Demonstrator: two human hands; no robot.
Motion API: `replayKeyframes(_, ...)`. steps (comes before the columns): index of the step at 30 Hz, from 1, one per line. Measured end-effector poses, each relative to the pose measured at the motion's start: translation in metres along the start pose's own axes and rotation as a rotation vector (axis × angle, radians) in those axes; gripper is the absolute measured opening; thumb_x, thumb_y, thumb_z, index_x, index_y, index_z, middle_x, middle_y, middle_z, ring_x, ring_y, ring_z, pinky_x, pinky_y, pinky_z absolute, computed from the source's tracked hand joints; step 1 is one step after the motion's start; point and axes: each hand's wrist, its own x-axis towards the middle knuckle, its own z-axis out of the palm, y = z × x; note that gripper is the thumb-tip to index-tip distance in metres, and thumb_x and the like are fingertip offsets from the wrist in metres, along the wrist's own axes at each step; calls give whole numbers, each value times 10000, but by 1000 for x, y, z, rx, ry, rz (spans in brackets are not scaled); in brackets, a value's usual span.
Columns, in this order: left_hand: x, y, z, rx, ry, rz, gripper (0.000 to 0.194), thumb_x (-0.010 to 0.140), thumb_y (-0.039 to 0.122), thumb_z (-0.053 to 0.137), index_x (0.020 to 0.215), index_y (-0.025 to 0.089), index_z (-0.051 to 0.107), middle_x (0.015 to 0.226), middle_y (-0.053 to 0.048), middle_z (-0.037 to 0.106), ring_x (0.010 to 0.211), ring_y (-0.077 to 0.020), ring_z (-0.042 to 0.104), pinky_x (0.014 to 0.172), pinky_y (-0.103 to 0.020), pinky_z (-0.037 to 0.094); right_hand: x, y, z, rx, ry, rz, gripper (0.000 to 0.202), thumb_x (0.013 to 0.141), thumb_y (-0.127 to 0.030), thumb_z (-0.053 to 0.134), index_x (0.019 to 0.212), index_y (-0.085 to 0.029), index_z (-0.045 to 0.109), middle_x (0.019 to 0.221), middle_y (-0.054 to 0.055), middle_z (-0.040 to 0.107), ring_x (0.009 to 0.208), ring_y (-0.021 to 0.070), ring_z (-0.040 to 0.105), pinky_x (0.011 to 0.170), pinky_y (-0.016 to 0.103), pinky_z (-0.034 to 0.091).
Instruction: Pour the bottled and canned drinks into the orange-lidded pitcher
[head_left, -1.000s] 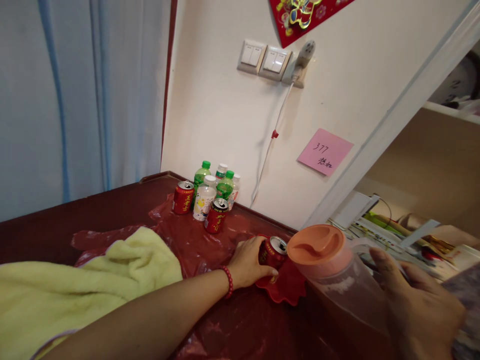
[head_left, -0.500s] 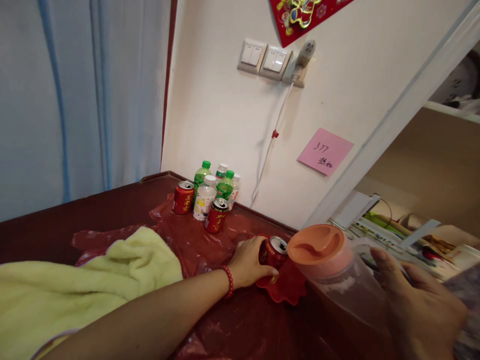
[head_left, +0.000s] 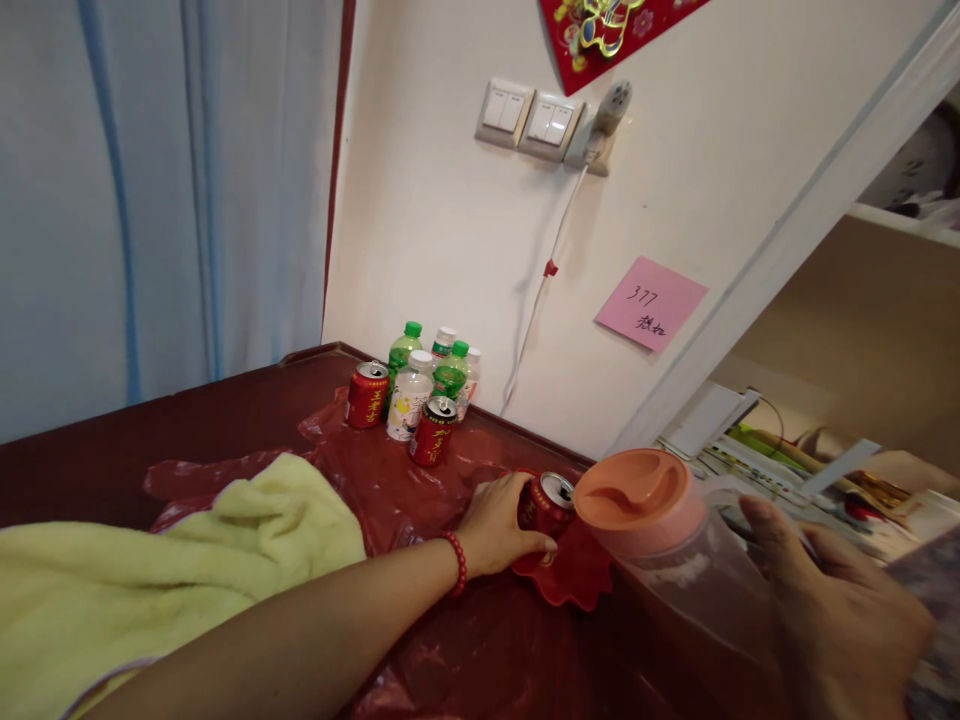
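Observation:
My left hand (head_left: 495,525), with a red bead bracelet at the wrist, is wrapped round an opened red drink can (head_left: 550,503). The can stands over a red dish with a wavy rim (head_left: 566,575); whether it rests on the dish I cannot tell. On the right, my right hand (head_left: 832,600) grips the handle of a clear plastic pitcher (head_left: 697,570). The pitcher has an orange lid (head_left: 637,490) and leans toward the can, its lid edge close beside the can's top. Pale residue or drops show inside its wall. The pitcher's lower part is dim.
Two more red cans (head_left: 433,432) and several bottles (head_left: 410,395) with green or white caps stand by the wall. Red plastic sheeting (head_left: 367,480) covers part of the dark table (head_left: 247,415). A yellow towel (head_left: 277,530) lies at left. A white cord (head_left: 536,310) hangs from a socket.

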Motion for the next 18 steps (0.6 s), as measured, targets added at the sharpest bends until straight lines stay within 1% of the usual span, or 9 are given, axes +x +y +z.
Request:
replayKeyframes(6,1,-3,2,-4,6,11,774,638,374,951,1311,220,603,1311,-96,704,1204,-344,642,1038,-457,479,-1,-1,0,26,10,5,469,710,-720,721,737,-254,671,593,-57,454,629,172,396,600,331,300)
replayKeyframes(11,0,-3,1,-8,9,14,768,635,376,951,1308,244,605,1319,-83,702,1221,-342,637,1039,-448,479,-1,-1,0,-8,-1,-9,514,729,-760,689,722,-246,663,591,-55,439,628,172,392,608,329,306)
replayKeyframes(15,-1,-2,0,-6,2,7,759,641,375,948,1305,242,605,1311,-83,705,1210,-343,642,1031,-446,483,-1,-1,0,1,2,-7,504,726,-749,697,745,-245,683,586,-60,417,635,169,401,614,320,322)
replayKeyframes(18,-1,-2,0,2,4,11,753,646,378,945,1302,242,603,1315,-83,704,1213,-341,640,1032,-447,479,-1,-1,-1,13,3,-9,501,726,-746,699,729,-246,665,589,-55,432,626,170,384,583,320,299)
